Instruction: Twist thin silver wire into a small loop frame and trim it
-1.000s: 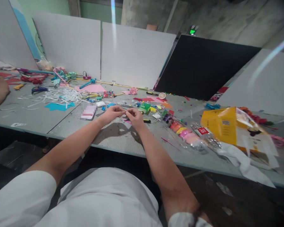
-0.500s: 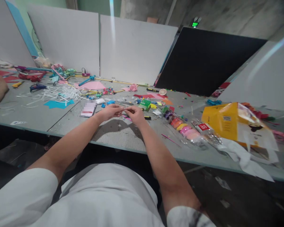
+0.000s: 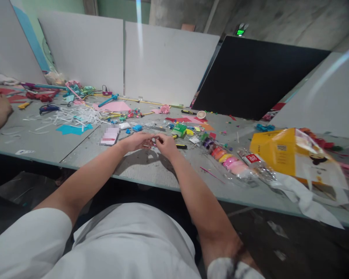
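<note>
Fingers (image 3: pixel 147 136) of left grip (image 3: pixel 137 142) and right grip (image 3: pixel 165 146) are meeting, grasp unclear; any hidden piece, likely light, is wanting edge-pinching.

On the flat grey tabletop (image 3: pixel 46 142), thin white paper strips (image 3: pixel 75 115) lie left of the bare left hand (image 3: pixel 138 142), a yellow-and-white plastic bag (image 3: pixel 291 157) right.

Dim light, glare streaks (image 3: pixel 139 19), slight blur

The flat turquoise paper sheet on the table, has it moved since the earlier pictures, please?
No, the sheet shows no shift either way against the dark, straight seam in the grey tabletop.
</note>
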Available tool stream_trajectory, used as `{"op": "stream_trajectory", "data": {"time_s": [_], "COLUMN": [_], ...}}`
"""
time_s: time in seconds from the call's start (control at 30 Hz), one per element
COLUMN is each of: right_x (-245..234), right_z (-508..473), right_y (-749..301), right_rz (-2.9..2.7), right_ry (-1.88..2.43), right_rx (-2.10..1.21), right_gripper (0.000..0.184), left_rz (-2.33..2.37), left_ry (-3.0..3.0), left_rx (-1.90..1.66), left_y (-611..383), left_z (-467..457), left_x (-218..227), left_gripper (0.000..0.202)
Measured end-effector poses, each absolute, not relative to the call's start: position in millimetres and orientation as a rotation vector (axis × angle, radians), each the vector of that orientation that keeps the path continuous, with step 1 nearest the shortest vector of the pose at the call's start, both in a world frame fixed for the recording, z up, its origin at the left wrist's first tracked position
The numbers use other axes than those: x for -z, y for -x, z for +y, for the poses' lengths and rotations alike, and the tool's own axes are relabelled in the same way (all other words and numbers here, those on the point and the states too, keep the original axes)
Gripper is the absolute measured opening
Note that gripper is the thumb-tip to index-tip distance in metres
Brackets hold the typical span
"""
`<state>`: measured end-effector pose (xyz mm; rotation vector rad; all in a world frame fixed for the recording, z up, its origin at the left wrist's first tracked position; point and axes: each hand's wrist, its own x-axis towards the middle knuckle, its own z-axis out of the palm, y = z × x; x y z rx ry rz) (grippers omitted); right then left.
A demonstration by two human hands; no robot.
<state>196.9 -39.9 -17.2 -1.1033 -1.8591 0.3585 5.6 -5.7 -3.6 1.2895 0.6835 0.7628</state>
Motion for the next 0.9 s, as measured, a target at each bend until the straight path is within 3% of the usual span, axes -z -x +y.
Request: {"op": "stream_trajectory", "data": {"time_s": [0.23,0.47,0.8,0.9], "right_x": [15.1,16.3,16.8,21.7], "right_z": [-40.6,-37.2,-37.1,-33.0], "right_y": [-193.0,-189.2,-193.2,-194.6], "right_rz": [-2.022,-1.996,-1.830,-1.721], "right_ry": [1.107,1.162,1.179,1.172], "right_rx": [-0.292,-0.258,-0.442,-0.584], "right_gripper": [0.015,0.021,0.009,0.024], "left_rz": [0.766,0.810,0.878,0.860], "left_ry": [-1.372,-1.400,-1.347,-1.256], "left_rx": [-0.744,-0.800,-0.830,-0.814], "left_y": [-2.8,-5.6,-5.0,-5.3], "left_z": [0.7,0.4,4.0,3.4], "left_x": [9.2,5.2,7.3,5.6], "left_gripper": [0.045,0.044,0.041,0.049]}}
